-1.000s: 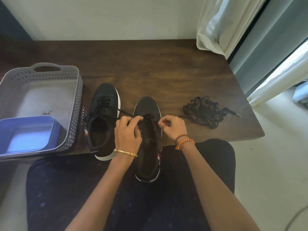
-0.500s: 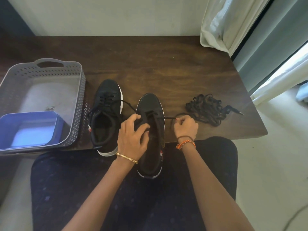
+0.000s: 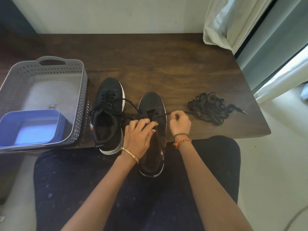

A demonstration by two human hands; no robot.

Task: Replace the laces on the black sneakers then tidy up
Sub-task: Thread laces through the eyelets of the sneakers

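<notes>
1. Sneakers sit side by side on the dark wooden counter point(image 3: 166, 64), toes pointing away from the person, 2 of them, both black with white soles.
2. The left sneaker point(image 3: 108, 114) lies fully on the counter, just beside the grey basket point(image 3: 50, 64), and is already laced; its loose lace ends trail toward the other shoe.
3. The right sneaker point(image 3: 152, 130) hangs its heel over the near edge of the counter, above the person's lap.
4. The left hand point(image 3: 138, 137) rests on the tongue area of the right sneaker, its fingers curled down over the eyelets and gripping the shoe; a gold bracelet circles that wrist.
5. The right hand point(image 3: 180, 123) is closed, pinching the end of a black lace point(image 3: 164, 115) that runs taut from the front eyelets of the right sneaker out to its fingers; brown and orange bands circle that wrist.
6. A tangled pile of black laces point(image 3: 210, 108) lies on the counter to the right of that hand, near it but apart.
7. Inside the grey basket, at its near end, sits a blue tub point(image 3: 31, 127).
8. A pale curtain point(image 3: 230, 22) hangs by the far right corner of the counter.
</notes>
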